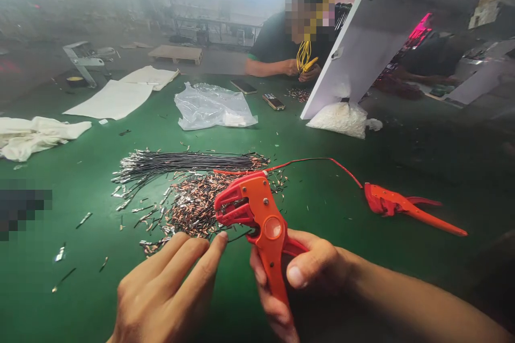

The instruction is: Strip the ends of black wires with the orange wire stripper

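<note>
My right hand [306, 268] is closed around the handles of an orange and red wire stripper [261, 209], whose jaws point left above a heap of wire scraps. To its left, my left hand [173, 284] reaches toward the heap, its thumb hidden underneath. A short black wire [239, 237] runs from its index fingertip toward the stripper, and the hand seems to pinch it. The heap [193, 203] is short black wire pieces with copper ends. Behind the heap lies a bundle of black wires [193, 162] with metal terminals at the left ends.
A second wire stripper [406, 206] lies to the right, with a red strip [314, 159] reaching its head. Farther back are a clear plastic bag [213, 107], phones [273, 102], a tied white bag [340, 119] and a slanted panel [354, 59]. Another person's hands [303, 69] hold yellow cable opposite.
</note>
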### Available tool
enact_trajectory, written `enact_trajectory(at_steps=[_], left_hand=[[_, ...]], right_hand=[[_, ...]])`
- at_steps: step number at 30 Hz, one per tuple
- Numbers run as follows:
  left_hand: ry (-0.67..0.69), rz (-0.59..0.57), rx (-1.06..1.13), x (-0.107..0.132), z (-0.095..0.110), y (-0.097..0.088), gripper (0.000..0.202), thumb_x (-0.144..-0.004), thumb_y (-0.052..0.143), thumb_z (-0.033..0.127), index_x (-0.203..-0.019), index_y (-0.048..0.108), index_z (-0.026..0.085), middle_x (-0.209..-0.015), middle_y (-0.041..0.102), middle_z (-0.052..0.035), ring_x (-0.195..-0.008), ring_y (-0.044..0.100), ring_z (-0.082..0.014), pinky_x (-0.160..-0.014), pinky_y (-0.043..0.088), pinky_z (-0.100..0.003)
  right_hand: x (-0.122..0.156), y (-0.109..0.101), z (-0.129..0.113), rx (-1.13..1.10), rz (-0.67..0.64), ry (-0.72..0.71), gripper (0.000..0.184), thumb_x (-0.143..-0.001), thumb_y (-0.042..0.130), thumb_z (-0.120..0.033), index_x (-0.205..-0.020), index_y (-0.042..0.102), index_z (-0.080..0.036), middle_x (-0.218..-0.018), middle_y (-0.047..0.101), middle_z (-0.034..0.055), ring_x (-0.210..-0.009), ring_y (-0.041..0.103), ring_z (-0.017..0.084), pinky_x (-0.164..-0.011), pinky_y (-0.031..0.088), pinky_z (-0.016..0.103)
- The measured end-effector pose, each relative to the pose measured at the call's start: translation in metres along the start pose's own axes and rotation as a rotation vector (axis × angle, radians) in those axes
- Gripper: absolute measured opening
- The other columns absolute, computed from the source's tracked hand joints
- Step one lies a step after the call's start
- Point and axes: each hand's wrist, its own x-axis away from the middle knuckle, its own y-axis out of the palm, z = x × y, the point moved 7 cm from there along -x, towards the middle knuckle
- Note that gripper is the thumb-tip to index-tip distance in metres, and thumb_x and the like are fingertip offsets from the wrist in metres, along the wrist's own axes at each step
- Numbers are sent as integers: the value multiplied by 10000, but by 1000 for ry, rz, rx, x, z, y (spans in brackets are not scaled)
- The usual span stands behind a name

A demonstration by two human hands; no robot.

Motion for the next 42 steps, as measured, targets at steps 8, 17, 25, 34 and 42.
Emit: enact_trajectory(at_steps=[8, 17, 25, 34, 42], left_hand=[[-73, 116, -111, -5, -11, -17, 292, -848, 617, 19, -1114, 665, 131, -769, 652, -27, -690, 553, -104, -676, 431, -213], [-80, 156, -222, -12, -17, -37, 367, -793, 609, -60, -1078, 682, 160, -793, 655, -34, -720, 529, -137, -680, 440, -262], [-45, 153, -269, -14, -15, -34, 299, -824, 596, -10, -1025, 703, 184, -817, 659, -50, -729, 519, -167, -693, 411, -308], [-116, 186, -394, -11, -14, -40, 358, -818, 595, -11, -1029, 707, 256, -856, 666, -30, -796, 543, -187, -732, 373, -334], [-63, 129, -461, -9, -10, -38, 275, -869, 623, 95, -1044, 707, 290, -874, 674, -4, -864, 529, -188, -780, 349, -344]], right_hand=[[3, 1, -3, -32, 74, -25, 394, -691, 690, -328, -1001, 600, -104, -699, 654, 57, -561, 630, 168, -579, 502, 309], [10, -5, 2, 65, 139, -28, 407, -666, 712, -299, -994, 608, -82, -724, 643, 74, -565, 590, 133, -602, 495, 270], [12, -7, 2, 183, 145, 16, 417, -678, 734, -339, -989, 591, -100, -743, 616, 69, -602, 571, 132, -585, 455, 238], [13, -16, 2, 359, 135, 16, 464, -714, 760, -383, -1033, 557, -115, -785, 588, 70, -653, 537, 139, -579, 410, 234], [16, -17, 3, 354, 272, -28, 420, -723, 748, -410, -978, 559, -136, -758, 555, 33, -632, 490, 119, -577, 373, 243]])
